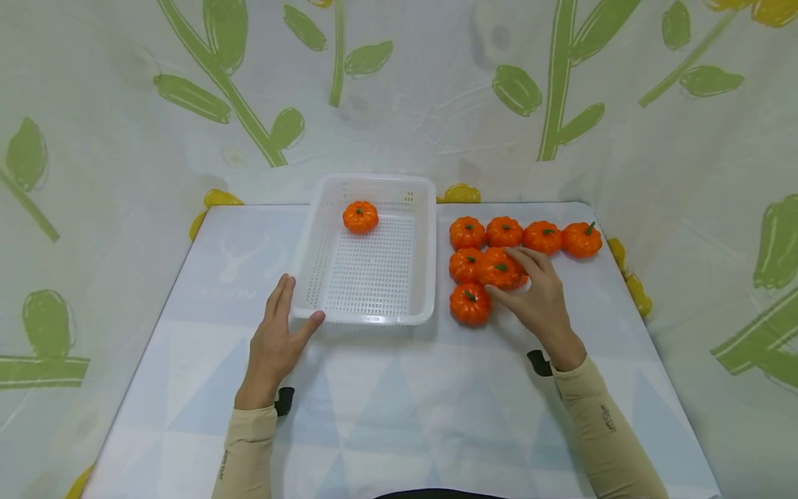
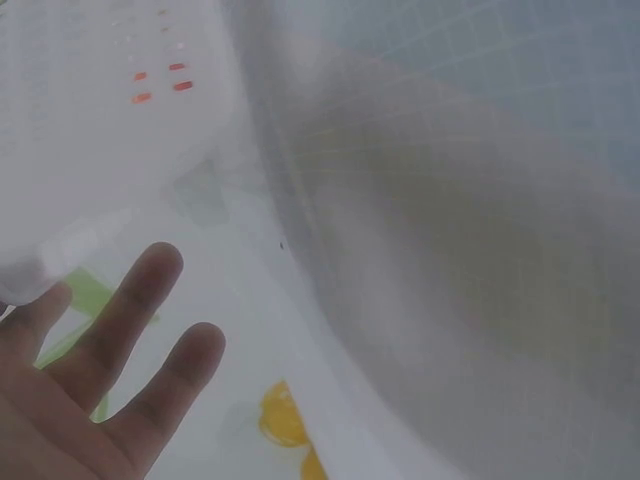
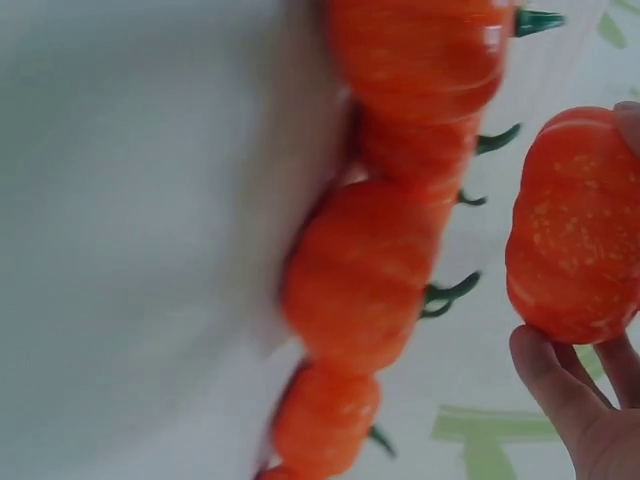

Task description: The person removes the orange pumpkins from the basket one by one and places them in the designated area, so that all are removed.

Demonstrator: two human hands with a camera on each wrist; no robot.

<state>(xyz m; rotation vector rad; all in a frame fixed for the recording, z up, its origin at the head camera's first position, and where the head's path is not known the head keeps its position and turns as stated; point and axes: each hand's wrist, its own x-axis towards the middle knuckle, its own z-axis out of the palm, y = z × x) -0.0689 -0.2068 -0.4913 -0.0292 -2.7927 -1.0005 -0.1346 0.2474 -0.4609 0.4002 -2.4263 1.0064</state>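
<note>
My right hand (image 1: 539, 294) holds a small orange toy pumpkin (image 1: 499, 269) between thumb and fingers, raised above the other pumpkins. The right wrist view shows this pumpkin (image 3: 572, 230) apart from the row, its speckled underside visible. My left hand (image 1: 274, 343) rests with straight fingers at the near left corner of a white plastic basket (image 1: 426, 277). In the left wrist view, spread fingers (image 2: 150, 275) are beside the basket wall. A single pumpkin (image 1: 360, 217) sits inside the basket, toward its far left.
Right of the basket, several pumpkins stand in rows, including a far-right one (image 1: 582, 240) and a near one (image 1: 470, 304). The white and pale blue table (image 1: 386, 416) ends at the back against a leaf-patterned cloth (image 1: 424, 104).
</note>
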